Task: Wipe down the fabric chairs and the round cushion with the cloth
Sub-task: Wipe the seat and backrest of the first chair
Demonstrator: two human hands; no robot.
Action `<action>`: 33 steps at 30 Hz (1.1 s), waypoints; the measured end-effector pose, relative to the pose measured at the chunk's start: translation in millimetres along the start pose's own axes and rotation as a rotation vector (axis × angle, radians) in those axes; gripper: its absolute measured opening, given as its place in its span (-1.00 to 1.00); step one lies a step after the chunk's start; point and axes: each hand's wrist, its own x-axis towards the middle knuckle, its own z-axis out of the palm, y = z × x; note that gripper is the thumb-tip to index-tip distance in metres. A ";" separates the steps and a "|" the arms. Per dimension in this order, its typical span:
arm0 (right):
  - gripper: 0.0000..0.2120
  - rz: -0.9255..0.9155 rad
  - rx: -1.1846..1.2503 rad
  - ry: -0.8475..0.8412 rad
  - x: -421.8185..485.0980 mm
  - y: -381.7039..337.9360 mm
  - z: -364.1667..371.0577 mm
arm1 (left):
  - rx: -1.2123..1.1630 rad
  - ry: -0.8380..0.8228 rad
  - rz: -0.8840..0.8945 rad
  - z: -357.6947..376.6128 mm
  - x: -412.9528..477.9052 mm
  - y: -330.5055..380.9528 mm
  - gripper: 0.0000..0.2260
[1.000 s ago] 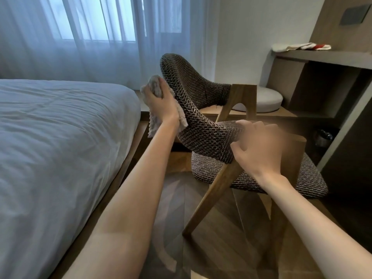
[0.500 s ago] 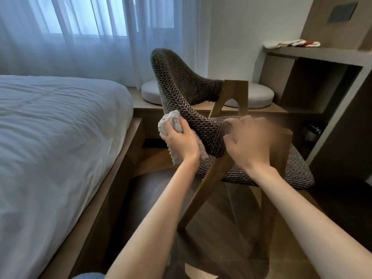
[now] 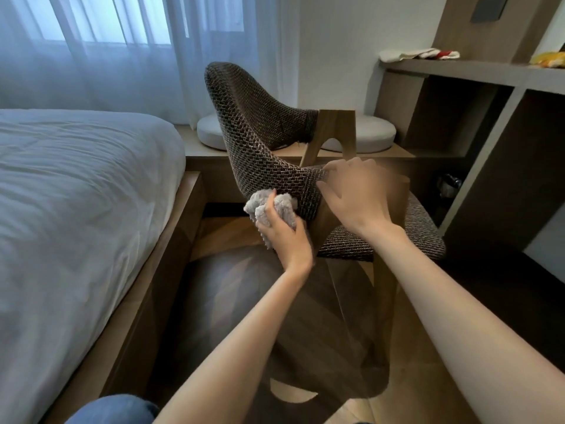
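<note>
While the woven chair (image 3: 253,130) is steadied by the right hand (image 3: 357,194), whose blurred grip on the backrest wing (image 3: 290,182) cannot be told as curled or flat, the bunched cloth (image 3: 272,209) is clenched in the grip of the left hand (image 3: 286,237) and pressed to the wing's lower edge. The backrest wipe seems in hand; next, the seat (image 3: 422,221) should be covered, then the round cushion (image 3: 376,131) on the counter (image 3: 191,142) behind. No writing can be read.

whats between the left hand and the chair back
The crumpled grey fluffy cloth, gripped by the left hand against the brown woven fabric chair's backrest, seen in the head view.
</note>
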 end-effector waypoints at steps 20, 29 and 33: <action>-0.66 0.262 0.257 0.084 -7.0 62.1 -36.3 | 0.081 -0.501 -0.014 -20.2 27.1 23.8 -0.13; -0.70 0.286 0.093 0.232 -11.1 74.1 -31.3 | 0.015 -0.476 0.017 -22.5 5.9 31.7 -0.22; -0.67 0.330 0.011 0.350 -9.7 72.1 -19.6 | -0.001 -0.429 0.118 -33.0 10.1 23.9 -0.41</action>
